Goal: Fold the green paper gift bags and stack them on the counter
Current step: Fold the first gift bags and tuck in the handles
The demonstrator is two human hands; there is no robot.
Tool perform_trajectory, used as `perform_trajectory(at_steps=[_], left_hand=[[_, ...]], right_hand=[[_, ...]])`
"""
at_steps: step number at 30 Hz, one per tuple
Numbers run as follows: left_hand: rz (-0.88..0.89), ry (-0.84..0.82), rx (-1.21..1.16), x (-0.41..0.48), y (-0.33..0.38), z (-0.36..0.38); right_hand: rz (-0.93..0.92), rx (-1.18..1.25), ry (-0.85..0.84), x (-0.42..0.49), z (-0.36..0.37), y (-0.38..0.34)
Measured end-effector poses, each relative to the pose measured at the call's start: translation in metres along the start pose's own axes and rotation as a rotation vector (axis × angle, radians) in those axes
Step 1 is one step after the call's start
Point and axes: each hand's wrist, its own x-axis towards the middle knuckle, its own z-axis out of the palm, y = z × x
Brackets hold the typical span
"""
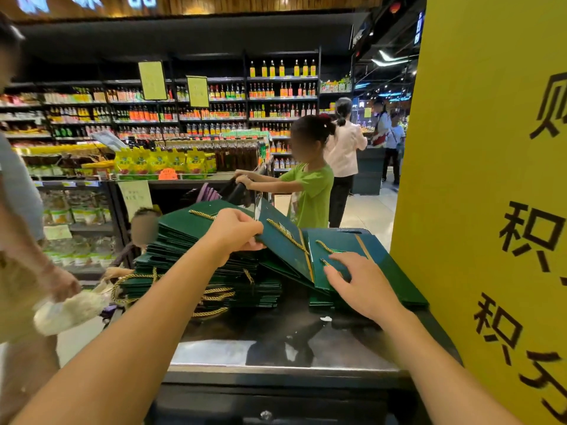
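Observation:
A tall stack of flat dark green gift bags [190, 259] with gold cord handles stands on the left part of the shiny black counter [276, 342]. My left hand [236, 231] pinches the edge of one green bag [283, 240], which is tilted up between the two piles. A lower pile of green bags [383, 271] lies to the right. On top of that pile rests my right hand [359, 283], fingers spread and pressing flat near a gold handle.
A big yellow sign [491, 210] with black characters stands close on the right. A person [21, 240] holding a white bag stands at the left counter edge. Behind the counter a child in a green shirt [310, 179] pushes a cart. Store shelves fill the background.

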Motion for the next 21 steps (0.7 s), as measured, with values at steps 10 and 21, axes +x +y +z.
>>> perform_trajectory(at_steps=[10,21], left_hand=[[0.364,0.008,0.724,-0.011,-0.014,-0.01],[0.373,-0.06,1.518,-0.012,-0.058,-0.038]], right_hand=[[-0.114,-0.286,0.063,-0.003,0.031,-0.058],[-0.17,-0.47,0.134,-0.005,0.045,-0.061]])
